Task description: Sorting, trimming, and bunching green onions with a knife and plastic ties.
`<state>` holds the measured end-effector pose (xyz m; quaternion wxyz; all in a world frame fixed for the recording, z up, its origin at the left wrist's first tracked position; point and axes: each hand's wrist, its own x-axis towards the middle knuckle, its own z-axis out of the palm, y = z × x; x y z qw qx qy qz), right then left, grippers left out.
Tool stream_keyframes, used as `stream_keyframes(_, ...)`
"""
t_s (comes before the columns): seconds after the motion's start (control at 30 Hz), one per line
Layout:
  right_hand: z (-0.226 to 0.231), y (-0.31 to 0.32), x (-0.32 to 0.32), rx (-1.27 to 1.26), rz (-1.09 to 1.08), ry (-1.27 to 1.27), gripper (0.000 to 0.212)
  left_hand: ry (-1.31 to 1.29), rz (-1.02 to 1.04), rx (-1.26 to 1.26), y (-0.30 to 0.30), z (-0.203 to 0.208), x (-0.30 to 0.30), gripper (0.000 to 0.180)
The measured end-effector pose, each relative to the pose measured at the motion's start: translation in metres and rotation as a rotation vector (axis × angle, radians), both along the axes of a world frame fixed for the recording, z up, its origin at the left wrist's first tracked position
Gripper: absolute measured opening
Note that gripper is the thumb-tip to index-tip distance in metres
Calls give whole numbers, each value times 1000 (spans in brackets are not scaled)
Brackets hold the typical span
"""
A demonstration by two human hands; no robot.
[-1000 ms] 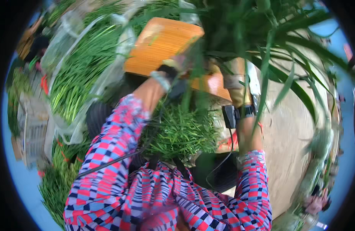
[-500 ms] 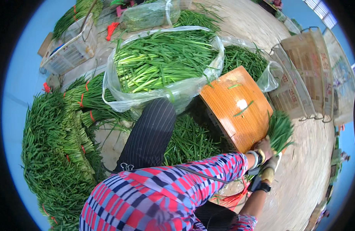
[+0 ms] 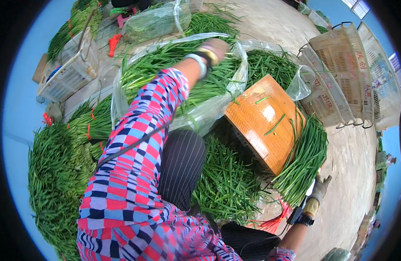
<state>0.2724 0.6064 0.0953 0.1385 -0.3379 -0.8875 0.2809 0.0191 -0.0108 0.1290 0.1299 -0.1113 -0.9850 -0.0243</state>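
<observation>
My left hand (image 3: 214, 50), gloved, reaches over the loose green garlic chives (image 3: 196, 89) in a clear plastic bag (image 3: 209, 117). It is smeared by motion, so its fingers do not show plainly. My right hand (image 3: 317, 193), also gloved, is at the lower right beside a long bunch of chives (image 3: 305, 158). Its fingers are apart, and I see nothing held in them. That bunch lies loosely along the right edge of a shiny orange-brown wooden board (image 3: 257, 117). A white edge shows between the bunch and my right hand.
Tied chive bundles (image 3: 57, 174) are heaped at the left. Cut leaves (image 3: 226, 187) cover the floor beside my knee. Red ties (image 3: 274, 219) lie below the board. Plastic crates (image 3: 339, 74) stand at the right, with a white crate (image 3: 72, 74) at the far left.
My left hand has left the bunch by the board and swung up and left to the bagged chives. The bunch now lies spread along the board's edge, and my right hand has opened beside it.
</observation>
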Motion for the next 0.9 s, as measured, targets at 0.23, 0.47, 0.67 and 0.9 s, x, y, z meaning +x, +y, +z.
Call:
stream_keyframes(0.23,57,-58,37,-107,185,83,74,-450,313,-29,-51,-27,-6,57)
stream_keyframes(0.47,115,-229,-21,-431,785,229,58,-278,115,178,-83,2,6,48)
stream_keyframes(0.67,143,-399,-119,347,1259,508,73,-154,-12,151,-74,14,70,29)
stream_keyframes(0.9,92,-489,-145,784,1109,-116,35,-87,-50,40,-81,18,74,42)
